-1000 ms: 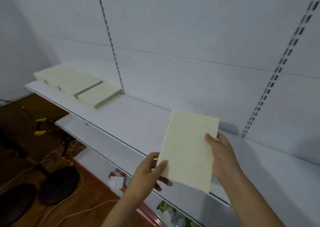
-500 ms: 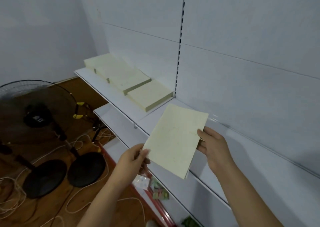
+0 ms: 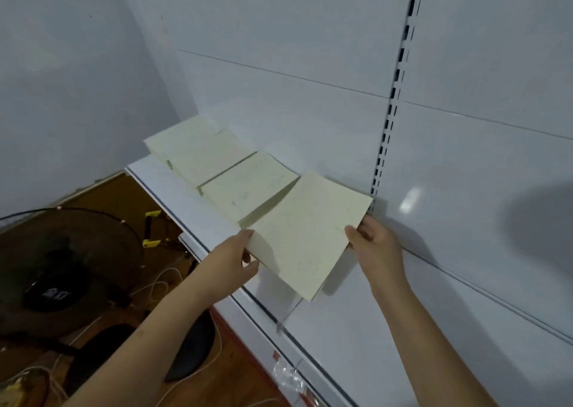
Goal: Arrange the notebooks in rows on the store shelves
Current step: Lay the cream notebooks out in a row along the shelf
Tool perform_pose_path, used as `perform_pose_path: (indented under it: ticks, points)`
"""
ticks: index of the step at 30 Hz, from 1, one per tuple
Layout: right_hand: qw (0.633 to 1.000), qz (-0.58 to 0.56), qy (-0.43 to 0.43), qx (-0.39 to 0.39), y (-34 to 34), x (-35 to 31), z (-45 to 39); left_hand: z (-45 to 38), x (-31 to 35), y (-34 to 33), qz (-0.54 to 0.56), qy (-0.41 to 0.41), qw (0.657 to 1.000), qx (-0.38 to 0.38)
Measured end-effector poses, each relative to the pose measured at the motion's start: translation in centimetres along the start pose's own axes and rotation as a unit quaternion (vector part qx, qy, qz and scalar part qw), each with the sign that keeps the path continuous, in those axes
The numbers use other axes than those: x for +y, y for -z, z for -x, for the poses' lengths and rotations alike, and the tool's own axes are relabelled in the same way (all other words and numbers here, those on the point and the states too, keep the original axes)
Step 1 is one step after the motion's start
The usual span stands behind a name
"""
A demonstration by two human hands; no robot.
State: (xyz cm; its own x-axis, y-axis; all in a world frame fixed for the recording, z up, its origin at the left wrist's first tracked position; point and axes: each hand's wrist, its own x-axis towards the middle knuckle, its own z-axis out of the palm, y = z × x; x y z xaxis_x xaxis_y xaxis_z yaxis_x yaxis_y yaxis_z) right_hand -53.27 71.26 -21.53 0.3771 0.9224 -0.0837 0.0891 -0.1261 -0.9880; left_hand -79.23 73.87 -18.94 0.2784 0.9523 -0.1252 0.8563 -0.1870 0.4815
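Observation:
I hold a pale cream notebook (image 3: 310, 233) between both hands, tilted, just above the white shelf (image 3: 356, 313). My left hand (image 3: 235, 257) grips its left edge, thumb on top. My right hand (image 3: 375, 245) pinches its right edge near the slotted upright. The notebook's far corner overlaps the nearest stack of cream notebooks (image 3: 251, 186). Two more stacks (image 3: 192, 149) lie beyond it in a row along the shelf's back wall, running to the left end.
A black standing fan (image 3: 62, 267) and round black bases (image 3: 192, 347) sit on the brown floor at the left, with white cables (image 3: 161, 282) around them. A slotted upright (image 3: 390, 108) runs up the back panel. Lower shelves stick out below the front edge.
Both hands have carried the notebook forward and down to the shelf, up against the row of stacks. My view has swung left and closer to the stacks.

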Motion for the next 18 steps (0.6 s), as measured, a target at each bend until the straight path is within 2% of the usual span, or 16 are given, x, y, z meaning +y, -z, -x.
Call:
perform_pose_path:
  ticks: [2,4,7,10,13,18]
  points:
    - [0.997,0.077,-0.004,0.011,-1.8,0.3,-2.1,-3.0,-1.1,0.4,-0.074,-0.033,0.997,0.004]
    - [0.993,0.100,-0.057,0.022,-3.3,0.6,-3.4,-5.2,-2.3,0.4,-0.113,-0.056,0.992,-0.022]
    - [0.990,0.022,-0.140,0.026,-5.0,1.6,-4.0,-7.4,-3.0,0.2,-0.111,-0.070,0.988,-0.085]
    - [0.978,-0.054,-0.191,0.062,-6.3,1.9,-4.7,-9.6,-3.1,0.5,-0.128,-0.078,0.985,-0.089]
    - [0.968,-0.100,-0.206,0.103,-7.4,1.4,-5.6,-10.7,-2.5,1.0,-0.124,-0.086,0.983,-0.106]
    - [0.947,-0.170,-0.226,0.153,-8.8,-0.1,-5.9,-10.7,-3.4,1.0,-0.028,-0.113,0.986,-0.119]
